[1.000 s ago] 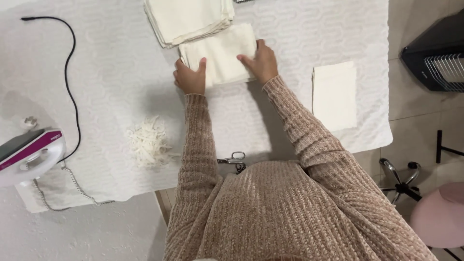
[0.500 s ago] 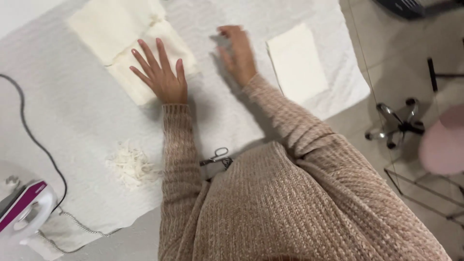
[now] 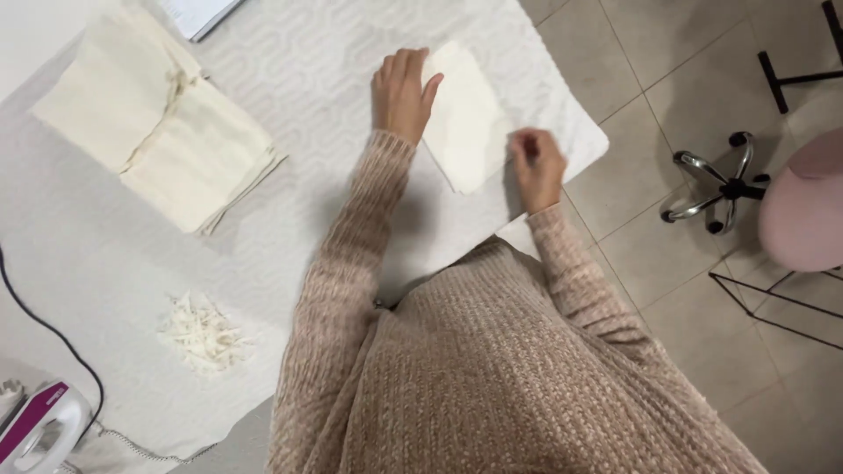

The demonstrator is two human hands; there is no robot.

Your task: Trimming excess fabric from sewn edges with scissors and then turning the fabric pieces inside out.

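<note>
The small folded cream cloth [image 3: 470, 118] lies in the upper middle of the frame, near the right-hand edge of the white quilted cover [image 3: 290, 79] that pads the table, and both hands are on it.

Going from the left of the frame: at the lower left corner sits an iron [image 3: 39, 434] in white and purple, its dark cord [image 3: 53, 338] curving up the left edge; it is parked well apart from the fabric. Just right of it, a little heap of pale thread and fabric trimmings [image 3: 204, 333] is gathered in one spot. At the upper left lies a stack of folded cream cloths [image 3: 154, 132], the pieces overlapped and fanned at the edges, kept apart from the piece in hand. The corner of a flat white sheet or booklet [image 3: 202, 13] shows at the top edge.

The left hand [image 3: 402, 92] lies flat and open, fingers together, pressing on the cloth's left edge as if to pin it. The right hand [image 3: 537, 167] is curled, fingertips pinched at the cloth's lower right edge; whether it truly grips a layer I cannot tell.

No container is in view. At the right stand a chair base [image 3: 716, 184] and a pink seat [image 3: 803, 211] on the tiled floor.
</note>
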